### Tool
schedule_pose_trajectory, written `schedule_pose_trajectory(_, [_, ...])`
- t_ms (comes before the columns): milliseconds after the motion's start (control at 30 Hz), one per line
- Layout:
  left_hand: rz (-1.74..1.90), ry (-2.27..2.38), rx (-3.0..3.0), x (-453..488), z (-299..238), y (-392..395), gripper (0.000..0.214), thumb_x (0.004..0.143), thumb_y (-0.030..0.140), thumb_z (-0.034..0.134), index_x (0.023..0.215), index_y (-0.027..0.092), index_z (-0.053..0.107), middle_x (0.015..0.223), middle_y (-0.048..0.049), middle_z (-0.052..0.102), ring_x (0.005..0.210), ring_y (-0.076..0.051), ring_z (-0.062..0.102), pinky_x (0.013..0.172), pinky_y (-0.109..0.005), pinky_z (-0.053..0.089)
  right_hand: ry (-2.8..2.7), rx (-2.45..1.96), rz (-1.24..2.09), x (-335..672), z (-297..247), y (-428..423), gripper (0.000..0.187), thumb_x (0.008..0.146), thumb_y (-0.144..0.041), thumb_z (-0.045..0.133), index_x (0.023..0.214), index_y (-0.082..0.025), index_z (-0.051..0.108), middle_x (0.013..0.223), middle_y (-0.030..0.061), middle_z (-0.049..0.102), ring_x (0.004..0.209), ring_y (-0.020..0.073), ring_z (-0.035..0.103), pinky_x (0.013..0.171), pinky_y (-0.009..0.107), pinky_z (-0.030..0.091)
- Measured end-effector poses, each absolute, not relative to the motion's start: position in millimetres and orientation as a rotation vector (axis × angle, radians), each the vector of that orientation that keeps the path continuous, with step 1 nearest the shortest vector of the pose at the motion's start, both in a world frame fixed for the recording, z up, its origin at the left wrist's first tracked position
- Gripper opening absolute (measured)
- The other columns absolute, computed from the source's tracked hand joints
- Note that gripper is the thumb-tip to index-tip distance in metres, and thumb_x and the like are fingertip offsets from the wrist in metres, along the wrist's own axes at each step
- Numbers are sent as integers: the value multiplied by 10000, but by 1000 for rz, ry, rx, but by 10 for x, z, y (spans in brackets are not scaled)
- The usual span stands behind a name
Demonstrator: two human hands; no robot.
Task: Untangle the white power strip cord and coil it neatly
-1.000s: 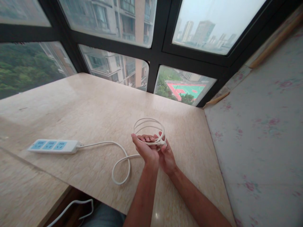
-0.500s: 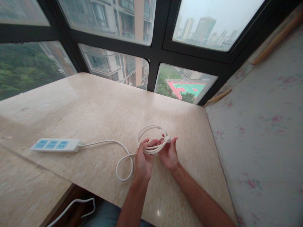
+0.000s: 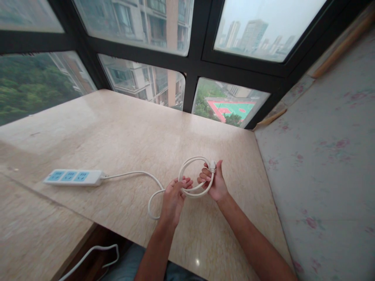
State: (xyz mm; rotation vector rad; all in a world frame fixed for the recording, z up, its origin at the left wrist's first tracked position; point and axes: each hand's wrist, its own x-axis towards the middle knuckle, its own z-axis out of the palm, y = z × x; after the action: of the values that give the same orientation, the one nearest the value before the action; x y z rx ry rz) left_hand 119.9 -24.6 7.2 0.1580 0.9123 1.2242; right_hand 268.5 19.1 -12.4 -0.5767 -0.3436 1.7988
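A white power cord (image 3: 195, 159) is looped into a coil between my hands, just above the countertop. My left hand (image 3: 174, 197) grips the coil's left side, thumb over the strands. On the coil's right side, my right hand (image 3: 216, 183) curls its fingers round the cord, its thumb pointing up beside the white plug (image 3: 212, 166). From my left hand the cord runs left through a loose loop to a white power strip (image 3: 74, 177) with blue socket faces, which lies flat on the countertop.
The beige marble countertop (image 3: 123, 132) reaches back to dark-framed windows (image 3: 193, 66). A flower-patterned wall (image 3: 316, 175) borders it on the right. Below the front edge, another white cable (image 3: 96, 247) hangs in a dark gap near my legs.
My right hand has moved slightly right and up with the plug, which now stands upright. My left hand has shifted its hold on the coil. The power strip has slid slightly right.
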Motion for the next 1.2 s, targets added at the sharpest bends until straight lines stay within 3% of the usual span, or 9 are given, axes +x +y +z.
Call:
schedule_pose_trajectory(233, [1079, 991, 450, 1135, 92, -178, 505, 708, 230, 750, 1157, 182, 525, 875, -77, 717, 559, -173, 684, 538, -272, 550, -351, -545, 1979, 2778, -56, 204, 507, 768, -673, 619, 719, -169, 585, 519, -97, 412, 349, 13, 270, 411, 166, 353])
schedule_pose_trajectory(400, [916, 889, 601, 1082, 143, 29, 318, 698, 348, 757, 886, 125, 630, 795, -70, 681, 506, -152, 657, 460, -231, 519, -420, -667, 2163, 2822, 35, 197, 579, 753, -707, 599, 599, -159, 494, 445, -112, 355, 316, 7, 206, 387, 186, 309])
schedule_pose_trajectory(567, [765, 738, 579, 1069, 160, 180, 271, 750, 357, 717, 856, 119, 640, 575, 10, 577, 366, -82, 526, 339, -160, 372, -487, -817, 2206, 2870, 87, 201, 617, 714, -770, 564, 639, -158, 532, 389, -123, 330, 300, 24, 247, 383, 196, 306])
schedule_pose_trajectory(733, [647, 649, 458, 1085, 130, 192, 360, 850, 474, 603, 743, 130, 592, 399, 115, 293, 260, -11, 210, 303, -134, 161, -646, -850, 2186, 2900, 115, 195, 631, 758, -794, 467, 662, -173, 523, 418, -102, 429, 265, 20, 241, 358, 195, 287])
schedule_pose_trajectory(867, [495, 504, 368, 1062, 127, 172, 499, 880, 591, 474, 641, 156, 528, 378, 111, 215, 272, -25, 152, 308, -156, 139, -755, -844, 2230, 2937, 136, 200, 655, 785, -806, 390, 699, -172, 530, 430, -99, 438, 265, 12, 211, 354, 187, 262])
schedule_pose_trajectory(1000, [448, 431, 314, 1055, 137, 127, 435, 871, 481, 541, 571, 172, 477, 384, 101, 221, 296, -48, 249, 354, -177, 279, -906, -856, 2241, 3038, 207, 202, 631, 706, -785, 549, 830, -166, 551, 487, -103, 457, 306, -5, 208, 375, 169, 219])
schedule_pose_trajectory(1100, [512, 462, 305, 1074, 126, 61, 407, 842, 399, 587, 526, 170, 470, 442, 27, 421, 441, -112, 503, 525, -251, 469, -1115, -865, 2163, 3144, 256, 215, 580, 634, -608, 769, 937, -159, 562, 582, -88, 507, 360, -15, 250, 411, 164, 237])
schedule_pose_trajectory(1200, [591, 523, 284, 1086, 123, -14, 323, 814, 337, 619, 564, 149, 541, 599, -29, 575, 587, -155, 610, 647, -300, 516, -1277, -946, 2095, 3223, 259, 245, 453, 630, -424, 835, 867, -132, 584, 546, -96, 468, 378, -7, 272, 414, 170, 253])
